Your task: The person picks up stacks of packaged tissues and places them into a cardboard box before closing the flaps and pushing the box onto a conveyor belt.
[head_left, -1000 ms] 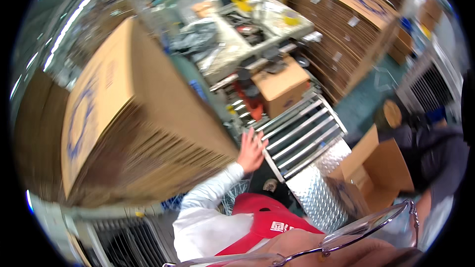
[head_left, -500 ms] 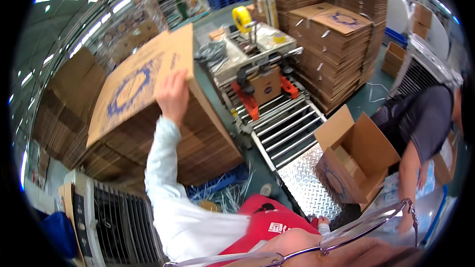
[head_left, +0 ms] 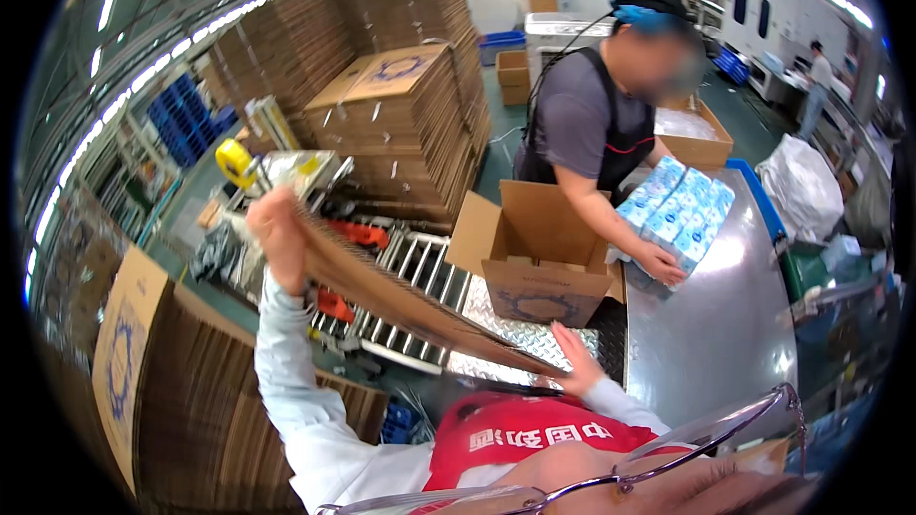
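Observation:
A flattened cardboard box [head_left: 420,303] is held on edge, slanting across in front of me from upper left to lower right. My left hand [head_left: 278,236] is closed over its upper left end. At its lower right end, my right hand [head_left: 578,360] lies against the cardboard with the fingers stretched out. Just beyond that hand stands an opened cardboard box [head_left: 544,291], its flaps up and a blue print on its side. Below my left forearm is a stack of flattened boxes [head_left: 119,372].
Across from me, a co-worker [head_left: 582,114] grips blue-and-white wrapped packs [head_left: 679,215] over a metal table [head_left: 711,329]. A roller conveyor [head_left: 425,272] runs behind the held cardboard. A yellow tape roll [head_left: 235,164] and tall cardboard stacks [head_left: 401,138] stand farther back.
My left hand has lifted the flattened box off the stack and swung it right. My right hand has come up to its other end. The view has turned right, showing the co-worker with packs.

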Available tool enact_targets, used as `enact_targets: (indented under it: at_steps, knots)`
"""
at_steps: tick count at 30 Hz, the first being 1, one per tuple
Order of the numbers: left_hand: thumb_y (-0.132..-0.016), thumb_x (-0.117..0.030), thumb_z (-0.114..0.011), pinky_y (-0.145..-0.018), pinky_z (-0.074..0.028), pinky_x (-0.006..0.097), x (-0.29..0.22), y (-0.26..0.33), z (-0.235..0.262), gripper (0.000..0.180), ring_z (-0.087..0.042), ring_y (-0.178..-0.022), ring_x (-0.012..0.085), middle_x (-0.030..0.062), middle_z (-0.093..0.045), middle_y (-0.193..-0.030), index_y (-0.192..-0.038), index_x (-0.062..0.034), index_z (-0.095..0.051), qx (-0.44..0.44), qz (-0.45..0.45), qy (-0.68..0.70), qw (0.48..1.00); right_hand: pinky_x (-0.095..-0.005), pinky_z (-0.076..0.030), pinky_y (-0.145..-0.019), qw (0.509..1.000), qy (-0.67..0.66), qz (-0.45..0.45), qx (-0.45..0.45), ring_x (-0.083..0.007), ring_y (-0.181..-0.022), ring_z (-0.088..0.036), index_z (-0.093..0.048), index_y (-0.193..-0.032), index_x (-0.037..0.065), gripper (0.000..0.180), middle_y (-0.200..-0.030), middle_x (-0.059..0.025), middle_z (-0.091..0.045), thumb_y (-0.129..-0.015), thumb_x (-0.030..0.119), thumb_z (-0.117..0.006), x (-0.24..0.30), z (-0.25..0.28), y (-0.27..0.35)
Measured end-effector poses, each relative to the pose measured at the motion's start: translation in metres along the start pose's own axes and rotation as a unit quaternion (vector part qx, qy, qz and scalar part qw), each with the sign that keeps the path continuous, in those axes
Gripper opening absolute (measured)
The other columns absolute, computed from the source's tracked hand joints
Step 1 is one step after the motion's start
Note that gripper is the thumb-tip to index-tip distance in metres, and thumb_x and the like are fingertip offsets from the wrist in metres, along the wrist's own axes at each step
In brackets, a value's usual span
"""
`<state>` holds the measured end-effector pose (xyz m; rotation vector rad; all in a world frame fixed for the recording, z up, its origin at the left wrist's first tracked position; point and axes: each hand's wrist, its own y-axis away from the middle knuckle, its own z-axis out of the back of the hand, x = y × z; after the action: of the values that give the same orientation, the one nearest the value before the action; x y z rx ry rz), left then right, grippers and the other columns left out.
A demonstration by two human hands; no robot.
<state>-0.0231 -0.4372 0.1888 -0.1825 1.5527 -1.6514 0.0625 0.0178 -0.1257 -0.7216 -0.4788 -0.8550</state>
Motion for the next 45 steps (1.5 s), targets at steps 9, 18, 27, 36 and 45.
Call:
enact_targets:
  at_steps: [9,18,27,36,45]
  knots:
    - [-0.088,-0.023,-0.077,-0.121,-0.017,0.038,0.150,0.268,-0.042,0.114,-0.017,-0.150,0.0274,0.0175,-0.001,-0.165,-0.158,-0.0045,0.011,0.020,0.497,0.219,0.839,-0.0326,-0.044,-0.049,0.932,0.336,0.135,0.004,-0.0212,-0.048,-0.055,-0.050,-0.062,0.015,0.042,-0.051,-0.0025,-0.050,-0.087,0.040,-0.072,0.071,0.062,-0.008]
    - [-0.074,-0.001,-0.064,-0.121,-0.018,0.039,0.096,0.286,-0.057,0.112,-0.020,-0.149,0.0254,0.0082,-0.008,-0.167,-0.161,-0.0124,0.006,0.004,0.480,0.272,0.834,-0.0518,-0.052,-0.070,0.885,0.311,-0.298,0.176,-0.0426,-0.077,-0.067,-0.067,-0.108,0.010,0.062,-0.083,-0.0202,-0.069,-0.097,0.065,-0.040,0.012,0.096,-0.052]
    - [-0.080,-0.012,-0.062,-0.122,-0.007,0.045,0.088,0.254,-0.132,0.106,-0.005,-0.152,0.0372,0.0274,0.001,-0.163,-0.156,-0.0001,0.011,0.594,0.254,0.227,0.729,-0.0510,-0.053,-0.063,0.903,-0.005,-0.418,0.105,-0.0422,-0.068,-0.067,-0.011,-0.151,-0.011,0.075,-0.074,-0.0261,-0.068,-0.102,0.040,-0.037,0.047,0.024,-0.090]
    - [-0.077,-0.076,-0.058,-0.101,0.018,0.078,0.046,0.328,-0.214,0.127,0.021,-0.146,0.0509,0.0253,0.006,-0.164,-0.156,0.0059,-0.002,0.721,0.078,-0.135,0.675,-0.0521,-0.039,-0.105,0.929,0.363,-0.006,-0.072,-0.0354,-0.129,-0.048,-0.028,-0.154,0.002,0.083,-0.143,-0.0241,-0.043,-0.083,0.025,-0.067,-0.030,-0.040,-0.060]
    - [-0.087,-0.060,-0.057,-0.115,0.001,0.063,0.001,0.257,-0.117,0.092,-0.003,-0.149,0.0448,0.0242,-0.015,-0.162,-0.154,-0.0046,-0.026,0.746,0.232,0.296,0.550,-0.0479,-0.042,-0.100,0.921,0.388,0.010,0.039,-0.0349,-0.120,-0.054,-0.055,-0.124,0.001,0.071,-0.130,-0.0156,-0.057,-0.075,0.049,-0.074,-0.036,-0.052,-0.037]
